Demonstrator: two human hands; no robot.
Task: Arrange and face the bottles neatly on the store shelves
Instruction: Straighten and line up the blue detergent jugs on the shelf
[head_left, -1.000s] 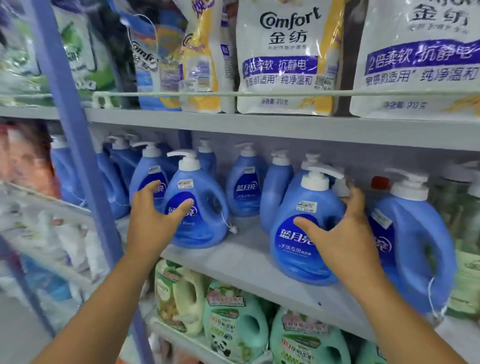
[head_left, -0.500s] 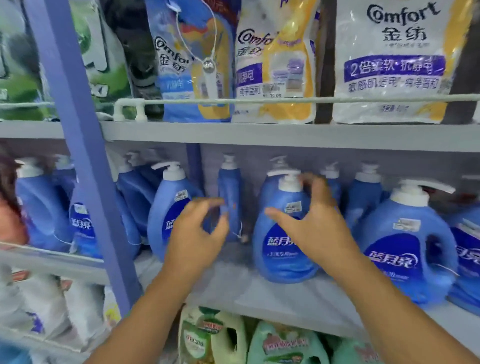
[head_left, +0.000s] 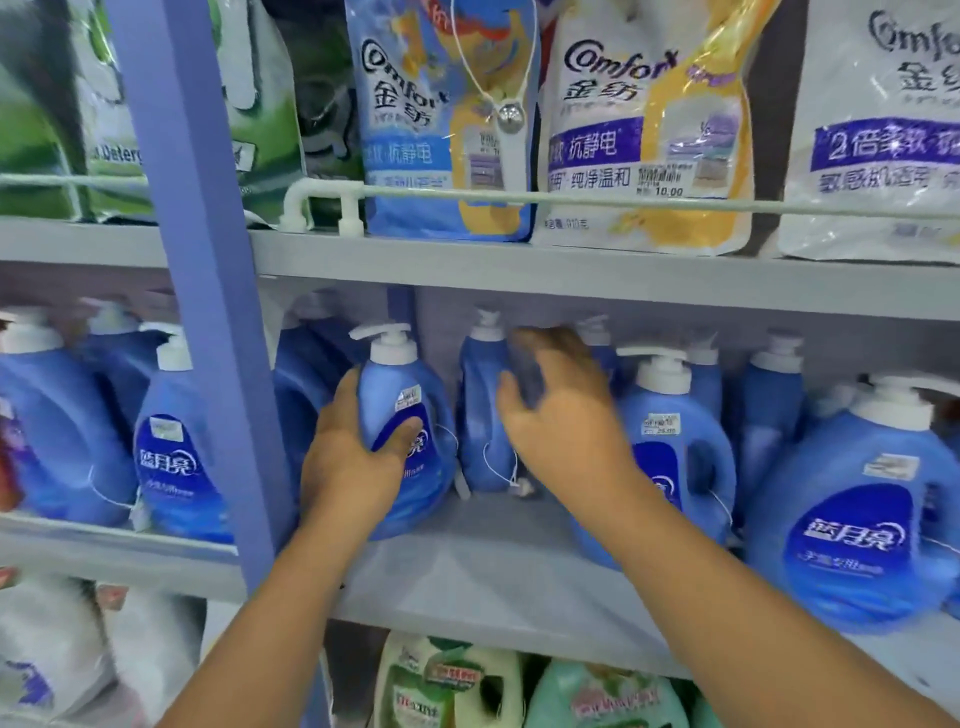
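Note:
Blue pump bottles with white heads fill the middle shelf (head_left: 483, 577). My left hand (head_left: 353, 452) is closed around the front bottle (head_left: 410, 415) beside the purple post, thumb across its label. My right hand (head_left: 561, 415) reaches deeper, fingers blurred against a narrow blue bottle (head_left: 483, 415) standing edge-on at the back; whether it grips that bottle is unclear. To the right stand a labelled bottle (head_left: 675, 457) and a big one (head_left: 857, 519) at the shelf's front.
A purple upright post (head_left: 202, 291) splits the shelving; more blue bottles (head_left: 171, 452) sit left of it. Softener pouches (head_left: 447, 130) stand on the upper shelf behind a white rail (head_left: 571, 200). Green and cream jugs (head_left: 447, 686) fill the shelf below.
The view has shifted left and closer. My left hand has closed on the front bottle by the post. My right hand has left the labelled bottle and reached back to the narrow one.

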